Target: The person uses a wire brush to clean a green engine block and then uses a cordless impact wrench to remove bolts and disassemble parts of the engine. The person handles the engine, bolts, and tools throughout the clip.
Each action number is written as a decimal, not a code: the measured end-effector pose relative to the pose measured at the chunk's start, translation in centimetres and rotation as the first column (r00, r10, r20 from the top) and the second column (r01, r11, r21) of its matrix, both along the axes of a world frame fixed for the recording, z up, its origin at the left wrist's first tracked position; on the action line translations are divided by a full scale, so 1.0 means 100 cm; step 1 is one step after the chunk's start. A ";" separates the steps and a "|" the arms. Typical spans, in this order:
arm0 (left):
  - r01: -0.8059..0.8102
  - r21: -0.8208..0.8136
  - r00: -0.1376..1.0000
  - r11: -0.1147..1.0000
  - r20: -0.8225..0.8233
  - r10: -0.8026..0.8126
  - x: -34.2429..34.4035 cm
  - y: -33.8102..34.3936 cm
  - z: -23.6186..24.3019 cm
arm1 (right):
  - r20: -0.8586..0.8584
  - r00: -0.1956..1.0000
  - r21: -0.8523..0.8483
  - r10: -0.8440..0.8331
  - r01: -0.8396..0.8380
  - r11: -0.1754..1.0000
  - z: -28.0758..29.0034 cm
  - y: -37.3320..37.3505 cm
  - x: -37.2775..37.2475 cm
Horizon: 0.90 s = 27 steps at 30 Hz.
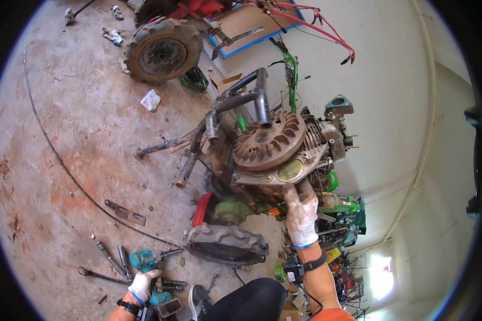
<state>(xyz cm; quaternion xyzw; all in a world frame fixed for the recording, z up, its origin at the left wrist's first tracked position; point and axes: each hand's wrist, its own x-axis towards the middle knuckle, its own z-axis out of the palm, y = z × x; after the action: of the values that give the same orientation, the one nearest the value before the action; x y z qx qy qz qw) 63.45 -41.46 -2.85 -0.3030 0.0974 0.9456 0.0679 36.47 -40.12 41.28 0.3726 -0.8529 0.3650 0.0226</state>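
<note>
My left hand (143, 285), in a whitish work glove, is closed round the handle of a teal cordless impact wrench (143, 260) low over the floor. A long socket bit points right from its nose. My right hand (301, 214), in a dirty white glove, grips the near edge of an engine (257, 184), just below an oval yellowish cover (290, 170). Some of its fingertips are hidden against the casing. A rusty finned flywheel (269, 140) is exposed on the engine. A black tube frame (219, 115) stands up beside it.
Near my left hand lie sockets (110, 258), a ratchet wrench (102, 276) and a flat metal bracket (125, 212). A treaded wheel (226, 244) is below the engine; a bigger wheel (163, 51) stands farther off. A long black cable (64, 166) curves over the concrete. Green machines (343, 214) stand along the right wall.
</note>
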 end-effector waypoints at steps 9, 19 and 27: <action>0.061 0.086 0.998 0.994 0.009 -0.062 -0.002 0.006 0.003 | 0.100 0.967 -0.415 0.233 -0.172 0.893 -0.044 0.009 -0.020; 0.120 -0.073 0.986 0.990 0.125 -0.110 0.000 0.017 0.022 | 0.024 0.994 -0.432 0.105 -0.085 0.898 -0.076 0.003 -0.023; 0.204 -0.357 0.945 0.912 0.316 -0.087 0.009 0.018 0.062 | 0.214 0.967 -0.367 0.137 -0.050 0.929 -0.074 0.014 -0.026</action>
<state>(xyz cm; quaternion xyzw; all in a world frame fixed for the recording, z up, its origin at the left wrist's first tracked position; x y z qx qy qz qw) 64.39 -39.64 3.38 -0.4391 0.2922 0.8446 0.0918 33.82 -38.73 33.89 0.3567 -0.7497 0.5567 -0.0289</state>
